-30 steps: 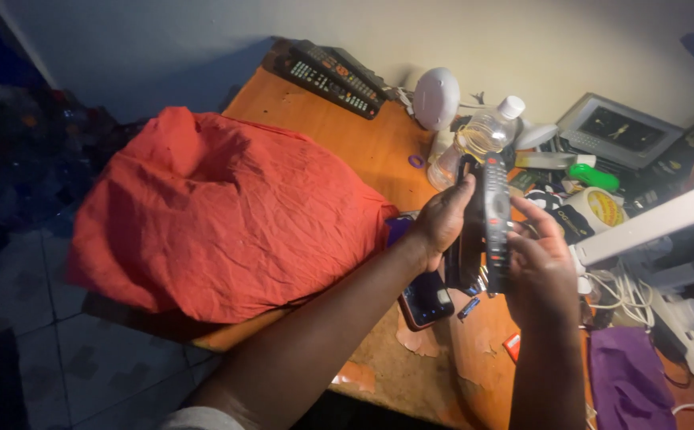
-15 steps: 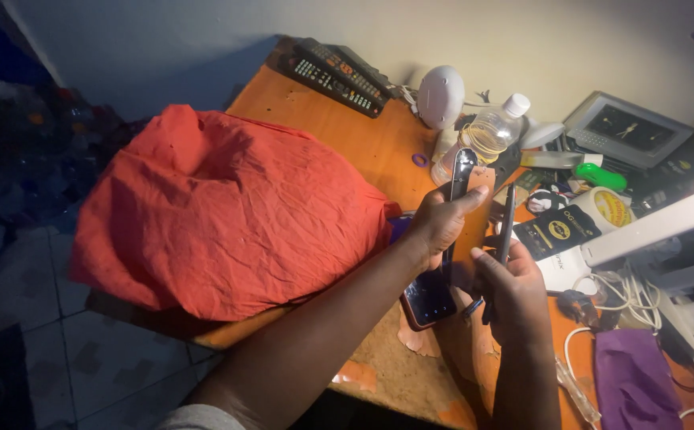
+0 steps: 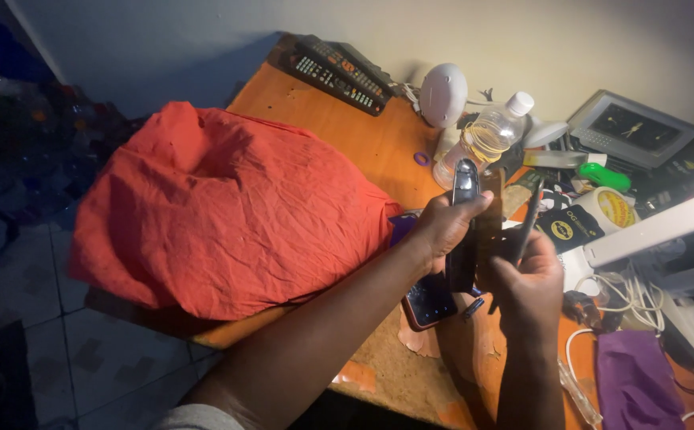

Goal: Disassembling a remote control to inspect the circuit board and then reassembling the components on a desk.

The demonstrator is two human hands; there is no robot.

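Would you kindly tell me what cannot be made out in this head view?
- Dark device: lower part hidden by left hand.
- Thin tool: tip hidden behind right hand.
- Phone: partly under the forearm.
- Purple cloth: cut off by the bottom edge.

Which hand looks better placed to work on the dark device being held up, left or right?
Probably the right hand: it holds a thin dark tool beside the dark device, while the left hand is wrapped around that device, holding it upright.

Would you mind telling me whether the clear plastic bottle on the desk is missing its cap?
No, the clear plastic bottle has a white cap on its neck, and it stands behind the left hand.
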